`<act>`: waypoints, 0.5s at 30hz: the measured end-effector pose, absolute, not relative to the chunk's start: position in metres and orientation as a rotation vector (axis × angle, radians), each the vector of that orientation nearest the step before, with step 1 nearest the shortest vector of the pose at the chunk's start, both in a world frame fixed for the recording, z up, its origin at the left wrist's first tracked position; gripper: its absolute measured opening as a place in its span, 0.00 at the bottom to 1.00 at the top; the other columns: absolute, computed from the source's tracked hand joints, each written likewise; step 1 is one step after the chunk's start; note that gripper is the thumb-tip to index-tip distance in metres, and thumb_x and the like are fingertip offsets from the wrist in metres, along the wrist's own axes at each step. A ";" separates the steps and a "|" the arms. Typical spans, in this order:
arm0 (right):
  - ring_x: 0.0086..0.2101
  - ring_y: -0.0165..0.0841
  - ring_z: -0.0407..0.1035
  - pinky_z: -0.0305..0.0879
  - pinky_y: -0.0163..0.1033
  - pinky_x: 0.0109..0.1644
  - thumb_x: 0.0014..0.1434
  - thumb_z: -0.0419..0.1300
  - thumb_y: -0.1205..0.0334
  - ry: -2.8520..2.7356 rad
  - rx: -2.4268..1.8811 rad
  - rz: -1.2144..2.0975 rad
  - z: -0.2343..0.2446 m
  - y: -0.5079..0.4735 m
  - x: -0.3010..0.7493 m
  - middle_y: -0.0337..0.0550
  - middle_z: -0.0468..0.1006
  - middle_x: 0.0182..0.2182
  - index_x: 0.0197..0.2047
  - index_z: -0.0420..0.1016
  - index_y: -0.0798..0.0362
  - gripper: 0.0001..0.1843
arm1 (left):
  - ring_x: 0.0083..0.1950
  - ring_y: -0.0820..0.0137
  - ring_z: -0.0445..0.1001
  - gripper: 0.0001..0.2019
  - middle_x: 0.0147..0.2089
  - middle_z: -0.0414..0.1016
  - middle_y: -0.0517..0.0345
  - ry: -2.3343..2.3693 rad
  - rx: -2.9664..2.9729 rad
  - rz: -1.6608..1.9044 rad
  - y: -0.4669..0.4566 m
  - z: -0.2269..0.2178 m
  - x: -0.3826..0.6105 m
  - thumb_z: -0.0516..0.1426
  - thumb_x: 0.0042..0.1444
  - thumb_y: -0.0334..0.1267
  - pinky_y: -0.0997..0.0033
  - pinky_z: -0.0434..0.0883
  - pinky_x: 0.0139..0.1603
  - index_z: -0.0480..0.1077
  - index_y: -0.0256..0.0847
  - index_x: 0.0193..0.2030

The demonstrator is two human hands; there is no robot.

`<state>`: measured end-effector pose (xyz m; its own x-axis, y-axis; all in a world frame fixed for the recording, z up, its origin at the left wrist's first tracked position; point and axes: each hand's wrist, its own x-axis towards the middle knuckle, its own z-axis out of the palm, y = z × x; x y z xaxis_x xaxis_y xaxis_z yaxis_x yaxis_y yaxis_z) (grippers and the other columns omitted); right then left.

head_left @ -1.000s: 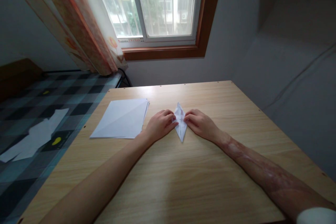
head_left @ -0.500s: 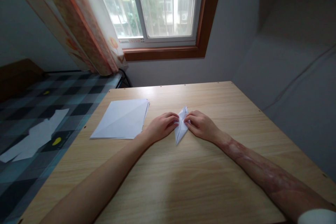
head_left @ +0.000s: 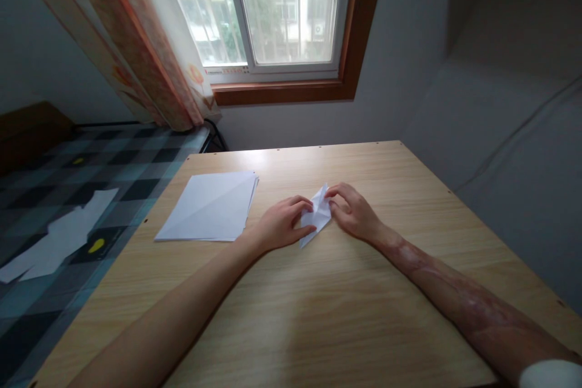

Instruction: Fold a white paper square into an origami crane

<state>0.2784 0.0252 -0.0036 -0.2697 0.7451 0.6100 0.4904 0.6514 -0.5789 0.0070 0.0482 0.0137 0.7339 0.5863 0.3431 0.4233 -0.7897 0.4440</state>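
Note:
A small folded piece of white paper [head_left: 319, 214], pointed at its top and bottom ends, lies on the wooden table [head_left: 345, 309] between my hands. My left hand [head_left: 287, 222] holds its left side, with the fingers on the upper part and the thumb near the lower point. On the right, my right hand [head_left: 352, 209] has its fingertips on the paper's upper right edge, where a flap stands up. The thumb of that hand is beside the paper's right edge. Fingers cover parts of the folds.
A stack of white paper sheets [head_left: 209, 206] lies on the table to the left. Cut paper scraps [head_left: 68, 233] rest on a checked bed [head_left: 40, 170] further left. Beyond the table are a window [head_left: 291, 12] and a curtain [head_left: 150, 42].
The folded paper has turned slightly and its right side has spread wider. My right hand has shifted up and right, and my left thumb has moved down along the paper.

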 end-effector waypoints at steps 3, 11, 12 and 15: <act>0.56 0.48 0.74 0.69 0.57 0.66 0.61 0.60 0.76 -1.844 -1.015 0.307 -0.004 0.034 0.290 0.48 0.81 0.52 0.54 0.78 0.46 0.21 | 0.65 0.56 0.80 0.16 0.66 0.80 0.45 0.649 2.579 0.625 0.053 0.018 0.004 0.65 0.70 0.45 0.54 0.76 0.68 0.76 0.44 0.61; 0.56 0.46 0.75 0.70 0.54 0.66 0.64 0.65 0.67 -1.992 -1.027 0.617 -0.001 0.045 0.316 0.48 0.82 0.53 0.44 0.85 0.47 0.08 | 0.68 0.55 0.78 0.26 0.69 0.78 0.43 0.534 2.618 0.385 0.062 0.036 -0.008 0.61 0.72 0.37 0.53 0.76 0.69 0.68 0.44 0.75; 0.56 0.45 0.75 0.71 0.53 0.65 0.65 0.66 0.65 -2.007 -1.016 0.672 0.001 0.044 0.317 0.48 0.82 0.52 0.44 0.86 0.47 0.07 | 0.69 0.56 0.77 0.26 0.71 0.77 0.44 0.513 2.638 0.382 0.063 0.037 -0.009 0.60 0.72 0.35 0.52 0.76 0.71 0.68 0.45 0.75; 0.53 0.44 0.76 0.72 0.51 0.62 0.68 0.67 0.59 -2.050 -0.999 0.772 0.007 0.043 0.319 0.48 0.84 0.49 0.43 0.87 0.47 0.06 | 0.71 0.58 0.77 0.22 0.73 0.76 0.49 0.467 2.707 0.397 0.064 0.040 -0.011 0.58 0.72 0.31 0.50 0.75 0.72 0.76 0.50 0.69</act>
